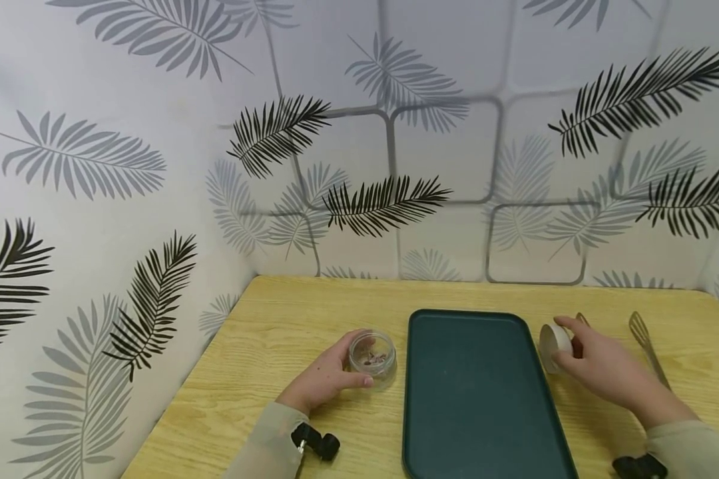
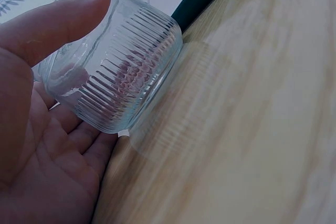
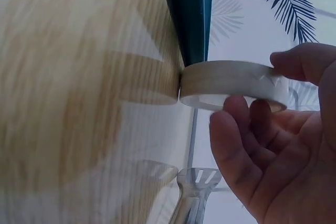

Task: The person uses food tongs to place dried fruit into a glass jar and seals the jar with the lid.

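Note:
My left hand (image 1: 329, 376) curls around a small clear glass jar (image 1: 373, 359) left of the tray, thumb on its near side. Ribs run down the jar's wall (image 2: 131, 72), and small pinkish pieces lie at its bottom. It stands upright on the table. On the tray's other side my right hand (image 1: 605, 369) pinches a pale roll of tape (image 1: 555, 347) between thumb and fingers. The roll (image 3: 231, 80) stands on its edge, its lower rim at the tabletop and its hollow middle showing.
A dark green rectangular tray (image 1: 479, 392) lies between the hands. To the right is a metal slotted turner (image 1: 650, 346); the tip of another utensil (image 1: 582, 319) shows behind the right hand. The wooden table (image 1: 311, 299) meets a leaf-patterned wall (image 1: 431, 253).

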`<move>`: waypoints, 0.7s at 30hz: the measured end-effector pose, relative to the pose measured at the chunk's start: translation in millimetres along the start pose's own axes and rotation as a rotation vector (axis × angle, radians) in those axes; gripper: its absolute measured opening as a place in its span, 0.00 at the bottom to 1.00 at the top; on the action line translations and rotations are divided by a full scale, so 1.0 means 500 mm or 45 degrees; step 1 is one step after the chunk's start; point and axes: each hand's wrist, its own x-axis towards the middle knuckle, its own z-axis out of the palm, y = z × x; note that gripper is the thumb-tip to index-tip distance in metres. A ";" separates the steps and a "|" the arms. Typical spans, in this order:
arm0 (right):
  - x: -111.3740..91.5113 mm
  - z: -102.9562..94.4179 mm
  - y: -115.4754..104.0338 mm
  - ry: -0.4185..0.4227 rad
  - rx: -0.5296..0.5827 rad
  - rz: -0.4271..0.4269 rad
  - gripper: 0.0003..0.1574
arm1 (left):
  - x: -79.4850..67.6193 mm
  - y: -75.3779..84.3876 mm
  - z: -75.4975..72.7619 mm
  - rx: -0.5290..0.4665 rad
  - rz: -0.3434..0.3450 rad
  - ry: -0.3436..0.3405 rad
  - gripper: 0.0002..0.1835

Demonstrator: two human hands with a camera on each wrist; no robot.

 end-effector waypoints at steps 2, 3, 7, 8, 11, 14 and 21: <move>0.001 0.001 0.001 -0.048 0.058 0.012 0.45 | 0.001 -0.002 0.000 -0.003 0.002 -0.005 0.43; 0.002 0.001 0.003 -0.074 0.095 0.025 0.46 | 0.001 -0.002 0.000 -0.004 0.004 -0.008 0.43; 0.003 0.001 0.011 -0.137 0.201 0.057 0.52 | 0.002 -0.004 0.000 -0.004 0.003 -0.014 0.42; 0.003 0.001 0.014 -0.143 0.208 0.062 0.53 | 0.002 -0.004 0.000 -0.001 0.003 -0.015 0.42; 0.007 0.002 0.019 -0.130 0.187 0.046 0.54 | 0.002 -0.003 0.000 0.001 0.000 -0.011 0.42; 0.010 0.004 0.021 -0.124 0.214 0.020 0.54 | 0.003 -0.003 -0.001 -0.003 -0.001 -0.009 0.43; 0.012 0.011 0.018 -0.126 0.321 -0.004 0.55 | 0.003 -0.003 -0.003 0.017 0.013 -0.015 0.43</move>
